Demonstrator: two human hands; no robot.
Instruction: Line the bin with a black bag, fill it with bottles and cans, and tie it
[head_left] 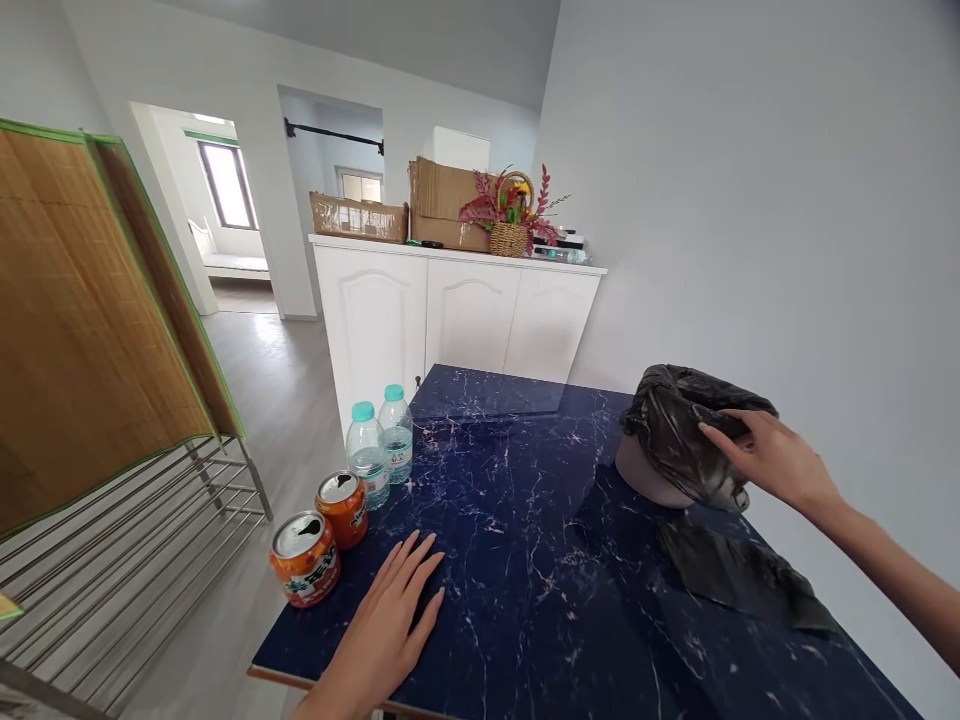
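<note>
My left hand (386, 620) lies palm down on the dark blue marbled table (510, 520), fingers slightly spread, holding nothing. Beside it at the left edge stand two opened orange cans, one nearer (305, 570) and one behind (346, 515). Past the cans are two clear bottles with teal caps, one (369, 465) in front of the other (397, 440). At the right, my right hand (780, 455) has its thumb and fingers closed on the black bag (682, 430) that lines a grey bin (649, 475). A folded black bag (746, 575) lies flat in front of the bin.
Behind the table is a white cabinet (375, 320) bearing cardboard boxes (360, 218) and a wicker flower basket (508, 238). A metal rack (150, 560) with a bamboo mat (90, 330) stands at the left. A wall rises at the right.
</note>
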